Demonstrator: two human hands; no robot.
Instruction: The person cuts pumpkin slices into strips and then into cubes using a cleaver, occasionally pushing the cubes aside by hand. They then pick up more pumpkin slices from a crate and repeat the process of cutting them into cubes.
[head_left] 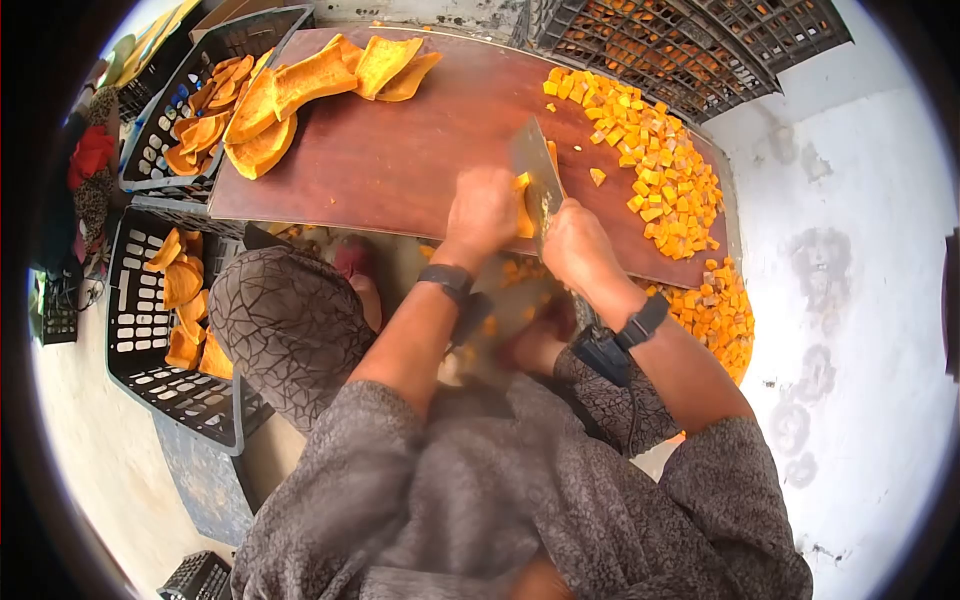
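Note:
My right hand [580, 245] is closed around the handle of a cleaver [541, 178], whose broad blade stands upright over the red-brown board [400, 150]. Just left of the blade is an orange piece of pumpkin [523, 208]. My left hand [483, 208], slightly blurred, has its fingers curled and holds this piece against the board near its front edge. Part of the piece is hidden by the hand and blade. Cut pumpkin cubes [660, 165] lie heaped along the board's right side. Larger curved pumpkin slices [310, 82] are piled at its far left.
Black crates with pumpkin slices stand at the left, one beside the board [150, 150] and one nearer [125, 300]. Behind the board are black crates [690, 50] holding orange pieces. More cubes [720, 315] are heaped below the board's right end, beside a white wall [850, 300].

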